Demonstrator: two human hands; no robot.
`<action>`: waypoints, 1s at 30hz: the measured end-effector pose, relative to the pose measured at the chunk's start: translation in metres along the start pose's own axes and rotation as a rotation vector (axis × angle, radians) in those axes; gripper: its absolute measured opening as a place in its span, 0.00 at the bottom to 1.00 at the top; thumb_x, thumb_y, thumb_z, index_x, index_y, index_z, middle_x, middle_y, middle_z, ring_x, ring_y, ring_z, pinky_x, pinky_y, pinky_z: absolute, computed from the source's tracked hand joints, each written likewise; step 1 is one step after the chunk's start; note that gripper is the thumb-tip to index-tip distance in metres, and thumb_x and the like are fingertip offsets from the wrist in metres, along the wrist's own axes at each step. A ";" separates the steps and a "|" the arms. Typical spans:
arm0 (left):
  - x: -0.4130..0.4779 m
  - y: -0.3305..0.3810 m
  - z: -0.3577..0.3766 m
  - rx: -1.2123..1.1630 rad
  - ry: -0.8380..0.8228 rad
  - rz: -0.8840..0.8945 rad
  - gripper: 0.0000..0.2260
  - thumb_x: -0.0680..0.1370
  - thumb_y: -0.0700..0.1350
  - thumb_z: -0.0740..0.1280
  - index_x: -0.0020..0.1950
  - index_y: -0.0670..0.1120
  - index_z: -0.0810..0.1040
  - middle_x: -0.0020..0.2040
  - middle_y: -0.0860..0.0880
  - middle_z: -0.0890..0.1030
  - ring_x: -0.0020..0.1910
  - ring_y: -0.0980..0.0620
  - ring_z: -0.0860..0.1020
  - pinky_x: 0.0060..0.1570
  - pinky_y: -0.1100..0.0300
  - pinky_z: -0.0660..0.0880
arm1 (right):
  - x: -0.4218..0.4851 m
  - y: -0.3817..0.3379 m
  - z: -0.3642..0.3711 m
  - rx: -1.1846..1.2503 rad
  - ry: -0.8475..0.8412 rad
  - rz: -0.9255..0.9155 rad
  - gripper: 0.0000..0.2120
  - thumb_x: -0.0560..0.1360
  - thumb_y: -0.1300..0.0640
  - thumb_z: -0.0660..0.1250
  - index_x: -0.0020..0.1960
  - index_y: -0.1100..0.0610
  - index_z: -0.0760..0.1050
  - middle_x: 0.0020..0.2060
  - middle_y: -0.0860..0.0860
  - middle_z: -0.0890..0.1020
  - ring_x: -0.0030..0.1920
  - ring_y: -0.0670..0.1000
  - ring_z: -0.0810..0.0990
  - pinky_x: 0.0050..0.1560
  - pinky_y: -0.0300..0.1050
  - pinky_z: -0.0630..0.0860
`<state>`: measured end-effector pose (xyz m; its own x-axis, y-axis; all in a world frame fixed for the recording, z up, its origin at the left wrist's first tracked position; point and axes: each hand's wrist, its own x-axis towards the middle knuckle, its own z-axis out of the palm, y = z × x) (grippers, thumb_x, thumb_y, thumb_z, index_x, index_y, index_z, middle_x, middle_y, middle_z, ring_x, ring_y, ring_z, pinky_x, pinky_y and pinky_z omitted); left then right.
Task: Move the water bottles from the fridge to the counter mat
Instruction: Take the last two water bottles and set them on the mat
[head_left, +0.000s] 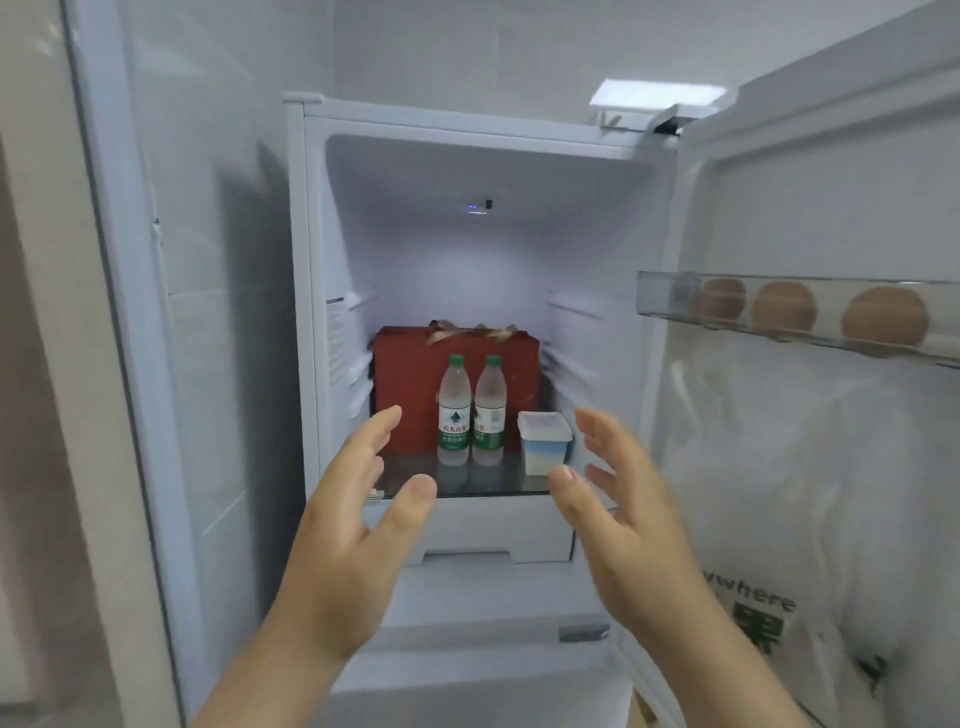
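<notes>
Standing open at the centre of the frame: 1 white fridge (311, 312), its door swung out to the right edge.

Glass shelf (467, 480), centre: 2 water bottles upright and side by side, touching or nearly so. Left bottle (454, 410) and right bottle (489, 410) each carry a green cap and a green-and-white label. Behind both: 1 red box (405, 384) with a ribbon on top. Just right of the bottles: 1 small white tub (544, 441) with a lid.

Door rack (670, 299), right of centre: clear plastic, holding 3 brown eggs (784, 310) in a row. Below it, lower right: 1 translucent plastic bag (779, 493) with green print.

Left hand (353, 525), lower centre: spread wide, palm turned inward, empty, in front of the shelf edge and apart from the bottles.

Right hand (623, 509), lower centre right: likewise spread, palm facing the left hand, empty, slightly blurred.
</notes>
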<state>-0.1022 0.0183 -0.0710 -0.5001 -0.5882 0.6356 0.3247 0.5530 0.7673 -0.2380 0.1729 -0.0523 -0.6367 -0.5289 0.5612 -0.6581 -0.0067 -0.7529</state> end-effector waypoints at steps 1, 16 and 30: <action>0.014 -0.013 0.004 0.014 0.005 0.001 0.26 0.67 0.66 0.63 0.65 0.71 0.68 0.70 0.67 0.70 0.69 0.67 0.66 0.63 0.65 0.65 | 0.015 0.009 0.009 0.006 0.004 -0.002 0.25 0.70 0.35 0.61 0.66 0.30 0.60 0.67 0.33 0.67 0.70 0.42 0.67 0.71 0.52 0.68; 0.229 -0.195 0.064 0.144 0.091 -0.173 0.34 0.71 0.62 0.63 0.75 0.53 0.63 0.74 0.54 0.67 0.73 0.55 0.65 0.71 0.50 0.63 | 0.242 0.146 0.149 0.019 0.062 0.240 0.32 0.75 0.43 0.67 0.75 0.48 0.61 0.74 0.47 0.69 0.72 0.49 0.68 0.67 0.48 0.69; 0.324 -0.360 0.123 0.265 -0.058 -0.518 0.26 0.62 0.55 0.77 0.57 0.51 0.73 0.55 0.49 0.80 0.52 0.49 0.79 0.48 0.52 0.78 | 0.371 0.271 0.205 -0.115 0.091 0.546 0.29 0.58 0.42 0.69 0.56 0.54 0.78 0.48 0.52 0.85 0.49 0.55 0.84 0.47 0.50 0.80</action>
<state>-0.4797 -0.2990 -0.1519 -0.5859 -0.7920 0.1717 -0.1825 0.3353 0.9243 -0.5697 -0.1990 -0.1186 -0.9260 -0.3538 0.1320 -0.2597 0.3430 -0.9027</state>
